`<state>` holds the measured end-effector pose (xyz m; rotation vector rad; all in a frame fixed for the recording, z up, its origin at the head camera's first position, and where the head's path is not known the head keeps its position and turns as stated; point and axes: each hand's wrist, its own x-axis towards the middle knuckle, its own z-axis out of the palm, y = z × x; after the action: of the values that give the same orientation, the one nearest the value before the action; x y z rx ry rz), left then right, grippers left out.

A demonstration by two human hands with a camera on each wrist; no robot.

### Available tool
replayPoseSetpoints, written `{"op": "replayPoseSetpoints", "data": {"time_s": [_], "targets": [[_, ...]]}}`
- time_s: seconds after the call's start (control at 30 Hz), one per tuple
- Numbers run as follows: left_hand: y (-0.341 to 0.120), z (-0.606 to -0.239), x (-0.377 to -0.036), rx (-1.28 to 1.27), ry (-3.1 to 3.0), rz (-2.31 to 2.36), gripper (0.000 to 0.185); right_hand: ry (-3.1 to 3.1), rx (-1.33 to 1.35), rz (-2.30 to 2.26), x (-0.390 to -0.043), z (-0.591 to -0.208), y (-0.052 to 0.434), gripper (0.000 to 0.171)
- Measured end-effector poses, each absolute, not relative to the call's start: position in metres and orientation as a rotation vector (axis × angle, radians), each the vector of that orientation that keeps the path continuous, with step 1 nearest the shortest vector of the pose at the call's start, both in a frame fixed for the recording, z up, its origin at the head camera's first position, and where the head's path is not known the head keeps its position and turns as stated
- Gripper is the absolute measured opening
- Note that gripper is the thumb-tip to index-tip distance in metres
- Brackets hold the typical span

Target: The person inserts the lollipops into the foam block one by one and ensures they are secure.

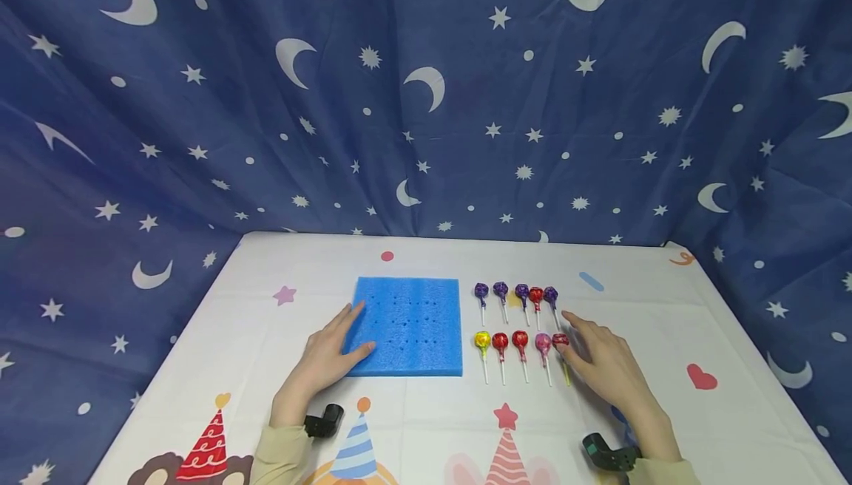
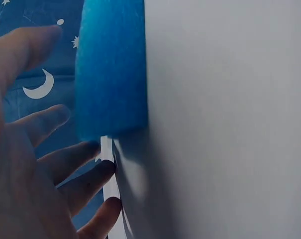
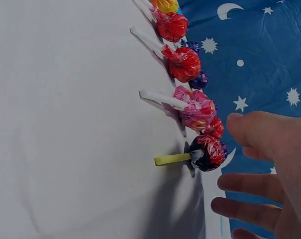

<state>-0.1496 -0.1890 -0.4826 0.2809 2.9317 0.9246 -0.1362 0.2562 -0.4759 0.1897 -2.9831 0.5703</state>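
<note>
My left hand (image 1: 326,358) rests flat on the blue foam block (image 1: 407,326); right of the block, my open right hand (image 1: 602,363) touches the yellow-stick lollipop (image 1: 561,342).

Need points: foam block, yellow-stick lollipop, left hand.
foam block (image 1: 407,326): head view, middle of its top face.
yellow-stick lollipop (image 3: 208,152): right wrist view, wrapped candy head.
left hand (image 1: 326,358): head view, back of the hand.

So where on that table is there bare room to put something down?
Bare cloth lies behind the blue foam block toward the backdrop, along the table's right side past the right hand, and left of the left hand. It is crowded between the block and the right hand, where ten lollipops lie in two rows.
</note>
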Motion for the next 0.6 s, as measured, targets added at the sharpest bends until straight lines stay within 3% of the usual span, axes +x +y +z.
{"op": "replayPoseSetpoints", "data": {"time_s": [0.6], "targets": [[-0.203,-0.488,-0.149,0.311,2.838,0.951,0.083,-2.955,0.234,0.526,-0.140,-0.480,0.255,0.046]]}}
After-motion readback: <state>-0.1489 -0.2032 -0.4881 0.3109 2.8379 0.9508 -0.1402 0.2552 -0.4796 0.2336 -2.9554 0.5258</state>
